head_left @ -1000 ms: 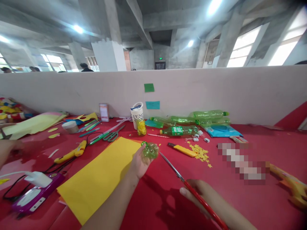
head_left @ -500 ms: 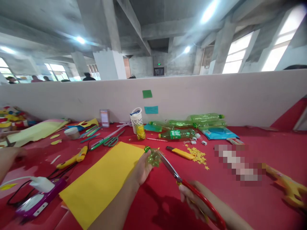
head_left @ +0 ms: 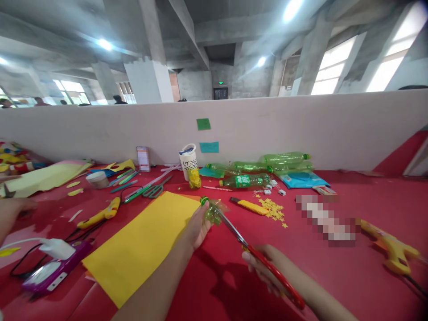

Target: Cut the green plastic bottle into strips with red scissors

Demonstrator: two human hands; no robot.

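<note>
In the head view my left hand (head_left: 199, 225) grips the cut-off top of a green plastic bottle (head_left: 213, 215) by its capped neck, holding it above the red table. My right hand (head_left: 267, 267) is closed around the handles of red-handled shears (head_left: 240, 236). Their metal blades point up and left and meet the cut plastic; whether the blades are apart is hard to see. Under my left forearm lies a yellow sheet of paper (head_left: 143, 240). A yellow utility knife (head_left: 250, 206) lies beyond the shears, beside small yellow paper stars (head_left: 274, 209).
Green bottles (head_left: 284, 158) lie along the white partition (head_left: 261, 129), near a white cup (head_left: 188, 162). Scissors (head_left: 155, 189), a yellow glue gun (head_left: 100, 215) and a purple power strip (head_left: 56, 272) lie left; another glue gun (head_left: 389, 245) lies right. Another person's hand (head_left: 20, 209) is at far left.
The shears have shifted slightly left, with their blades now over the cut plastic. Their red handles look closer together. My left hand keeps its hold, and the view has tilted slightly downward.
</note>
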